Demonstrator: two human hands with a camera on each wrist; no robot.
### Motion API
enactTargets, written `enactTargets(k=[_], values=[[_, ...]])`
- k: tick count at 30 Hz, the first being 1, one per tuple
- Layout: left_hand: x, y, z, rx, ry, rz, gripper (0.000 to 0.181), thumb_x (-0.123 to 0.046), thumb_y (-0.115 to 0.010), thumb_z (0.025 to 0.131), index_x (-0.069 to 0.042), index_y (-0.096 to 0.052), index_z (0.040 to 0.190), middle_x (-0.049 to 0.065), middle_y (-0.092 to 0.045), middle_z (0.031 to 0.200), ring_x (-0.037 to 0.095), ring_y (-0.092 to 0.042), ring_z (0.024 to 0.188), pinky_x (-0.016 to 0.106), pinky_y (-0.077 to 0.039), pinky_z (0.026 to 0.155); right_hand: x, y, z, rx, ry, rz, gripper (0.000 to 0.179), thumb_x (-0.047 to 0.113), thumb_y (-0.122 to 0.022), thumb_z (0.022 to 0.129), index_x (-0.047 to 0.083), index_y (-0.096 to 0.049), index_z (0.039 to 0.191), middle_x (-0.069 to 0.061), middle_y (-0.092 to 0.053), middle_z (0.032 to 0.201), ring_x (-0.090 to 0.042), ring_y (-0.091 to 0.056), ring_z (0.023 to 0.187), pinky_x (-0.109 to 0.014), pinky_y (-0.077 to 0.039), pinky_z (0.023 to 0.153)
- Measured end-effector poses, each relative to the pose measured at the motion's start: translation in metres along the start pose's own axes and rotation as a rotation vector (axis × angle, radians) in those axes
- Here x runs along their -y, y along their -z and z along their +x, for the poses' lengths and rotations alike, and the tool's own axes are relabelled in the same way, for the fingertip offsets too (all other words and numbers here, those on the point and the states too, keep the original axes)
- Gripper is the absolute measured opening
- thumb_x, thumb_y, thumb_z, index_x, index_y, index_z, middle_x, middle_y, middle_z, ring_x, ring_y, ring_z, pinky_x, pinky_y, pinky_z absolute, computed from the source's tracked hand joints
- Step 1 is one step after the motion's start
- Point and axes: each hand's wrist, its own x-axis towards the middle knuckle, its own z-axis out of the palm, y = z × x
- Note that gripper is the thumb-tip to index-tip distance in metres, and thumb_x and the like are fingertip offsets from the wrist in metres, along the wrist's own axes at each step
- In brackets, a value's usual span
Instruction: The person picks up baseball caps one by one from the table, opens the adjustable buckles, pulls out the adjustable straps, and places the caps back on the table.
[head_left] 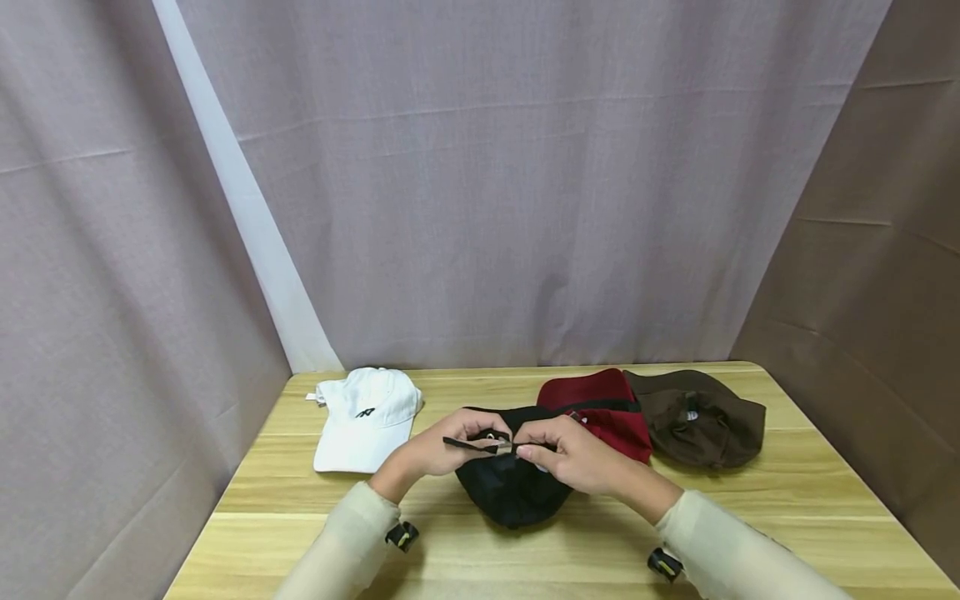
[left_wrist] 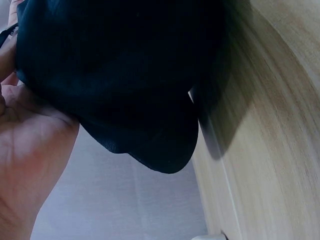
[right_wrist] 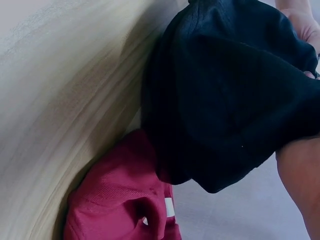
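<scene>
A black cap [head_left: 513, 496] sits at the middle of the table, its rear strap [head_left: 467, 445] and a metal buckle [head_left: 504, 448] facing up. My left hand [head_left: 450, 443] pinches the strap by the buckle, with a loose strap end sticking out to the left. On the buckle's other side, my right hand [head_left: 573, 454] pinches the strap between thumb and forefinger. Both wrist views are largely filled by the black cap [left_wrist: 115, 75], and its fabric hides most of the fingertips there.
On the left lies a white cap [head_left: 378, 408] with a small dark emblem. A red cap [head_left: 600, 392] is right behind the black one, touching a brown cap [head_left: 701, 421] further right. Curtains [head_left: 525, 183] stand behind the wooden table [head_left: 810, 500].
</scene>
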Motion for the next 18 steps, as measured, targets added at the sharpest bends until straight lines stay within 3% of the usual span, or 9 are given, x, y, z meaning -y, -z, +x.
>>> enactTargets(k=[8, 18], values=[[0.001, 0.0004, -0.0014, 0.006, -0.026, -0.008, 0.012, -0.002, -0.06, 0.106, 0.005, -0.068, 0.11, 0.024, -0.066, 0.098, 0.001, -0.059, 0.095, 0.021, -0.051, 0.092, -0.0016, 0.0001, -0.0012, 0.009, -0.007, -0.004, 0.013, 0.016, -0.065, 0.106, 0.016, -0.073, 0.096, -0.002, -0.055, 0.071, 0.0, -0.048, 0.065, -0.02, -0.043, 0.059], [-0.0005, -0.0014, -0.0005, 0.0, -0.042, -0.038, 0.009, 0.0, -0.061, 0.104, 0.005, -0.067, 0.109, 0.024, -0.066, 0.099, 0.001, -0.059, 0.096, 0.021, -0.051, 0.092, 0.0005, -0.0029, -0.0036, -0.028, -0.024, -0.094, 0.009, 0.027, -0.068, 0.105, 0.024, -0.072, 0.097, 0.011, -0.061, 0.08, -0.001, -0.054, 0.074, -0.023, -0.049, 0.068]])
